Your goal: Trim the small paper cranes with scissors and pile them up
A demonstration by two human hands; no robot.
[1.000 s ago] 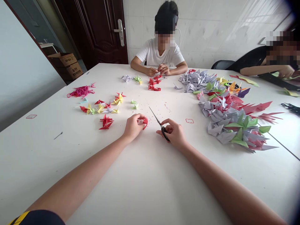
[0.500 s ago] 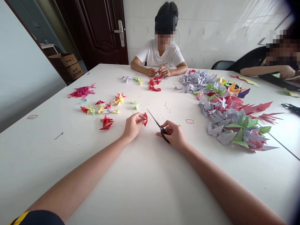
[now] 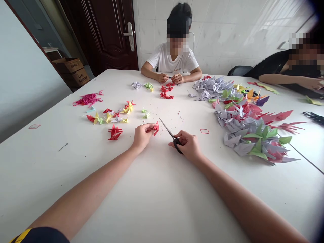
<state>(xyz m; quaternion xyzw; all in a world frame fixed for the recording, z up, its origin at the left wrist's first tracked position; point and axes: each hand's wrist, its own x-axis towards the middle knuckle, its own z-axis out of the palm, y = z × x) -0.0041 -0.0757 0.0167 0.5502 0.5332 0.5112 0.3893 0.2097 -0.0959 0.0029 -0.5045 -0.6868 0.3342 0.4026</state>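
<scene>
Left hand (image 3: pixel 143 136) pinches a red paper crane (image 3: pixel 156 128) at frame centre, its tip exposed; right hand (image 3: pixel 187 145) clenches scissors (image 3: pixel 168 129) by the handles, blades angled toward it, above the worktop (image 3: pixel 101 189).

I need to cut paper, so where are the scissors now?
In the head view, the scissors sit in the right hand, right of the red paper crane in the left hand.

Head-worn view, forward and down over a white table (image 3: pixel 162 202), near the left hand (image 3: pixel 143 136) and right hand (image 3: pixel 186 145)
</scene>
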